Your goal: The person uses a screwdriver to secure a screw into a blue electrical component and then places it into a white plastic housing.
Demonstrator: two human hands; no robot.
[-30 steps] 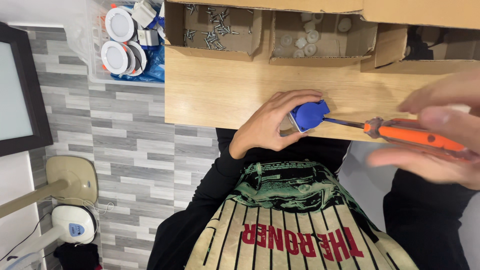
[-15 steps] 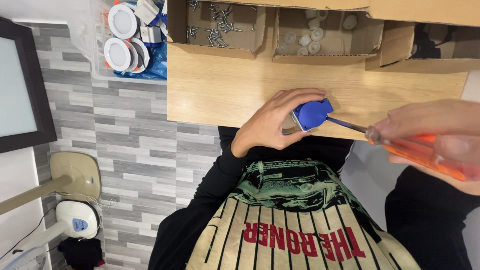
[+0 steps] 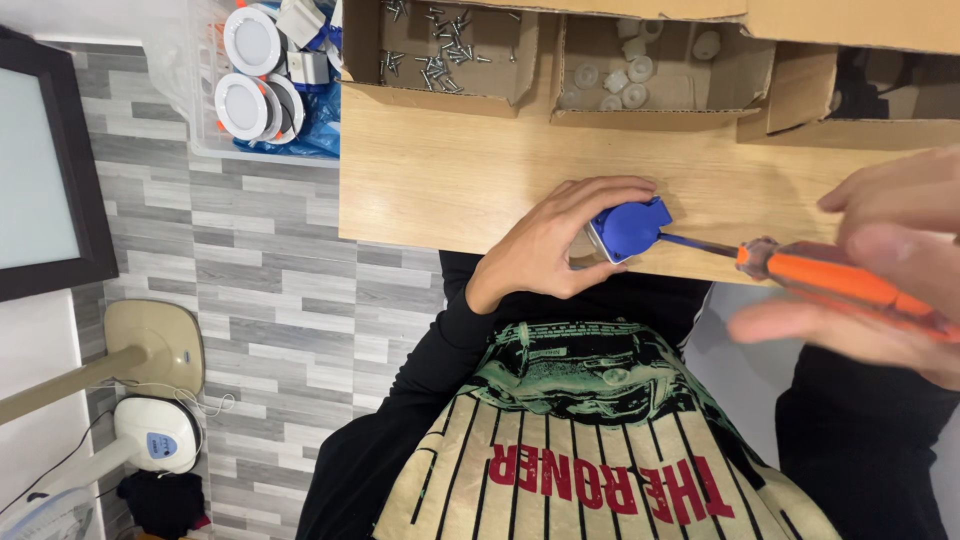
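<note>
Gripping the orange screwdriver (image 3: 850, 285), the right hand (image 3: 880, 265) has slid nearer, its tip still in the blue plug (image 3: 630, 228) that the left hand (image 3: 550, 245) clasps on the bench (image 3: 440, 180), before the screw box (image 3: 440, 50).

We are gripping a small blue part (image 3: 630, 226) with our left hand (image 3: 548, 250) at the near edge of the wooden table (image 3: 450, 180). Our right hand (image 3: 880, 270) — blurred — is wrapping the orange-handled screwdriver (image 3: 830, 280), whose shaft is meeting the blue part. Further along the table, cardboard boxes are holding screws (image 3: 435, 50) and white caps (image 3: 625, 75) — round white lamps (image 3: 250, 75) are sitting in a clear bin off its end.
</note>
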